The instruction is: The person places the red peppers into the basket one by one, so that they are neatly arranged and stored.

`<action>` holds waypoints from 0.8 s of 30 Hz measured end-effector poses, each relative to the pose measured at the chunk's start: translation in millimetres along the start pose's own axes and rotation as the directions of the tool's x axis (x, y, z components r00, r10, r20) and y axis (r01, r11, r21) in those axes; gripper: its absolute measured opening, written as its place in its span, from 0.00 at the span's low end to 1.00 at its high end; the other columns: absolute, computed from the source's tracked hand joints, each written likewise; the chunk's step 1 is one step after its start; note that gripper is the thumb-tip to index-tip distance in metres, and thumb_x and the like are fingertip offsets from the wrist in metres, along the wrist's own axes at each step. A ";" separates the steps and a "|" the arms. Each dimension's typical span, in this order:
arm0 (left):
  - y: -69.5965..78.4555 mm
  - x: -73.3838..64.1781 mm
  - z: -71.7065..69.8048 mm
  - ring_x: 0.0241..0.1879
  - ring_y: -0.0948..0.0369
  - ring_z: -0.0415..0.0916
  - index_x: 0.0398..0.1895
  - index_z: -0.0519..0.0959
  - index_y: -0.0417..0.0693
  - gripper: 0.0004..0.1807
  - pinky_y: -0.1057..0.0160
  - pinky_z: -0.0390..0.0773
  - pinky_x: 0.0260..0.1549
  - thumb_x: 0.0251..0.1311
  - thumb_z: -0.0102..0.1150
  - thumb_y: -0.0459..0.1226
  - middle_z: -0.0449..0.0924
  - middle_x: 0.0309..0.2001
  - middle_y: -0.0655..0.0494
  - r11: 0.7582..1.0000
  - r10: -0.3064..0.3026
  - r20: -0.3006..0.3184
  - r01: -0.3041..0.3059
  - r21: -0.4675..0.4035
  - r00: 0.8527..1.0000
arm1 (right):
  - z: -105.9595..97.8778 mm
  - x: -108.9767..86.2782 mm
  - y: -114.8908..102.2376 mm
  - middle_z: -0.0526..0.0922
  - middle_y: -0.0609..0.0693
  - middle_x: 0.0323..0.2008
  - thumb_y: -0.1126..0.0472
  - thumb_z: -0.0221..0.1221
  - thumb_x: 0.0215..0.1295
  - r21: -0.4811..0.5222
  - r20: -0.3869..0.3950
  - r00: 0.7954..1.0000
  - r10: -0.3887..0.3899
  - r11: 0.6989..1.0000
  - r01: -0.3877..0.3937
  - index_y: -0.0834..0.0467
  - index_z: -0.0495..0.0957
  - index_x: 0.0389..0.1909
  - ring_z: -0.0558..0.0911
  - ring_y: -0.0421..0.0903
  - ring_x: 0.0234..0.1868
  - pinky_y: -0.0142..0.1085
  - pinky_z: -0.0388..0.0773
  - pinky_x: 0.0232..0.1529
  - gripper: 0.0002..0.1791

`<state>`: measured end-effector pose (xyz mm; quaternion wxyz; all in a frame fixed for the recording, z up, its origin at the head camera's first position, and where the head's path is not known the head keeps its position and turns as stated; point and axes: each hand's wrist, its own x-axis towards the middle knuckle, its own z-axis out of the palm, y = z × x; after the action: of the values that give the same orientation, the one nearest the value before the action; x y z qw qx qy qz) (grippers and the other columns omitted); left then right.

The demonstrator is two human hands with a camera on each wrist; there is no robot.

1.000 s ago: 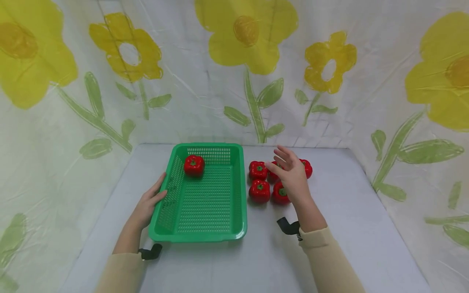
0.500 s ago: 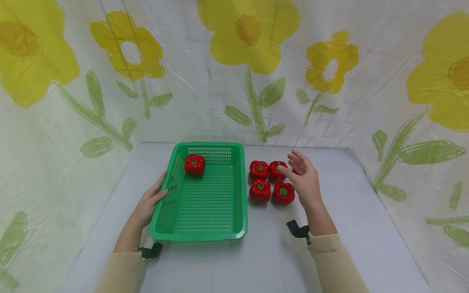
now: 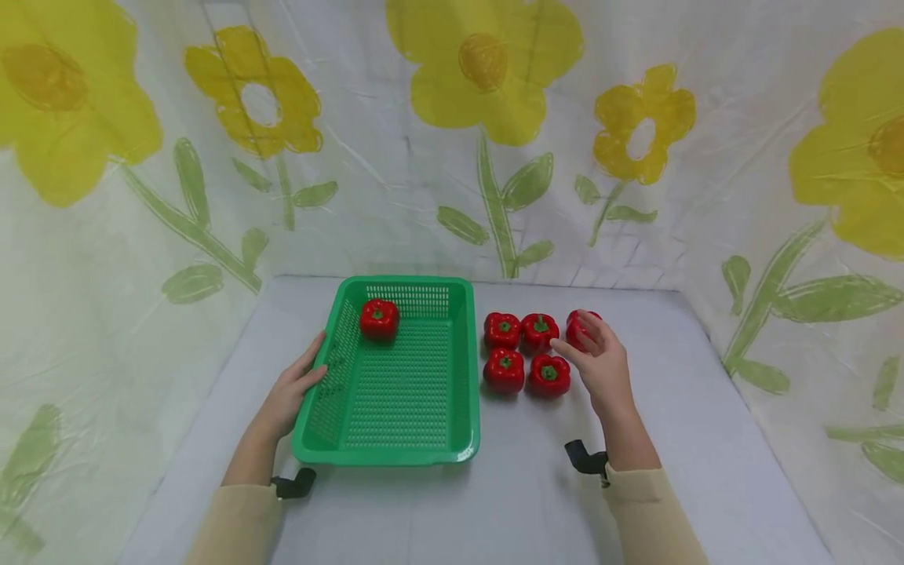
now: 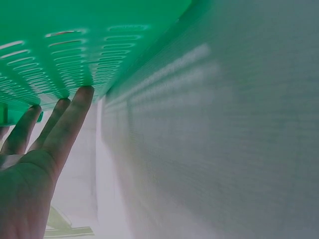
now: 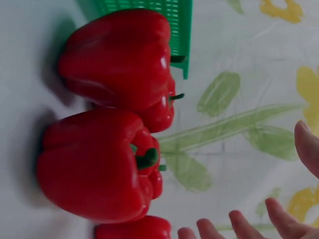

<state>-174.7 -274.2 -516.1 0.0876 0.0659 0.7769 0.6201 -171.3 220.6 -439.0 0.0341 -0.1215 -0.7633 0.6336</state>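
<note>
A green perforated basket (image 3: 395,457) with a red bell pepper (image 3: 379,319) in its far left corner stands on the table. At its left side my left hand (image 3: 288,396) touches the rim; in the left wrist view straight fingers (image 4: 67,124) rest against the slotted outer wall. My right hand (image 3: 604,369) hovers by the rightmost bell pepper (image 3: 574,329), partly hiding it, with fingers spread and nothing held. Just left of that hand sit several more red bell peppers, among them a front one (image 3: 548,376) and a back one (image 3: 539,332).
Peppers stand close together right of the basket, in two rows. A white tabletop (image 3: 515,502) lies under everything. Behind and at both sides hangs a white curtain (image 3: 395,196) with yellow flowers. Each wrist carries a black camera mount (image 3: 585,457).
My right hand has moved right and slightly toward me, from over the pepper group to the rightmost pepper, uncovering the others. The left hand stays at the basket.
</note>
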 end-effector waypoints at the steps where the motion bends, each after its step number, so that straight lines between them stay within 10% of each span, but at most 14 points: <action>1: -0.1 0.2 -0.1 0.81 0.48 0.34 0.82 0.44 0.67 0.33 0.38 0.49 0.74 0.80 0.42 0.47 0.38 0.83 0.59 1.000 0.002 0.001 -0.002 -0.001 1.000 | -0.7 -0.6 2.0 0.64 0.50 0.76 0.47 0.72 0.59 -0.006 -0.001 1.000 0.009 1.000 -0.009 0.46 0.60 0.77 0.65 0.52 0.75 0.47 0.74 0.66 0.47; 24: 0.4 -1.4 -0.7 0.81 0.49 0.33 0.82 0.44 0.64 0.34 0.39 0.45 0.75 0.80 0.42 0.46 0.36 0.83 0.58 0.999 0.019 0.015 -0.019 -0.032 1.000 | -5.8 -1.1 52.0 0.51 0.53 0.81 0.51 0.71 0.62 -0.099 0.102 0.984 0.148 0.986 -0.138 0.44 0.51 0.81 0.57 0.62 0.78 0.56 0.74 0.64 0.51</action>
<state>-173.4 -275.0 -515.5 0.0887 0.0768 0.7656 0.6325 -161.6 234.6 -488.5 -0.0586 -0.1428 -0.7814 0.6046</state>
